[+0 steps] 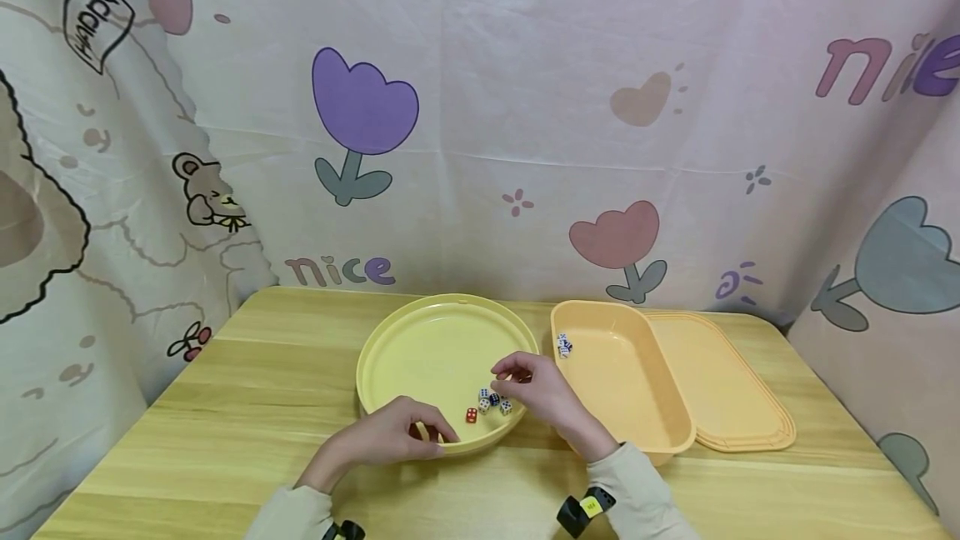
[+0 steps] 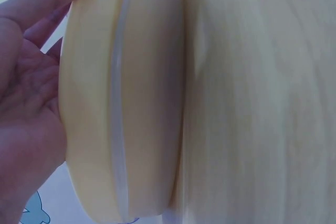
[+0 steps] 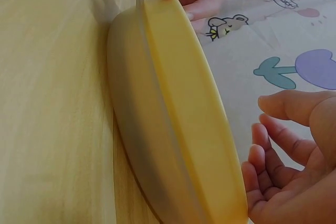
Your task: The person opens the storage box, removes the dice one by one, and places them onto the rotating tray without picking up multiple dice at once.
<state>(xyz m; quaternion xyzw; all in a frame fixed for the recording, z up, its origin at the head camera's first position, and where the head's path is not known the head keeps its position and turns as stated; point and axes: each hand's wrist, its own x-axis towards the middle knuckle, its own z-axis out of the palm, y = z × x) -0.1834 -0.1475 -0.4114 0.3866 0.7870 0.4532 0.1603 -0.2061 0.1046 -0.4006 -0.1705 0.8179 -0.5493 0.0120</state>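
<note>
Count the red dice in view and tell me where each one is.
1: a red die on the round yellow tray, left of the other dice. More could be hidden behind the right hand.

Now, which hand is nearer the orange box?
Right hand, over the edge of the yellow tray beside the orange box; left hand, farther, touches the tray's near rim.

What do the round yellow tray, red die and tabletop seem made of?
Round yellow tray: likely satin plastic, with smooth molded rim and soft sheen. Red die: probably plastic by its solid color; finish too small to judge. Tabletop: satin wood or wood-look laminate, by its streaked grain.
</note>
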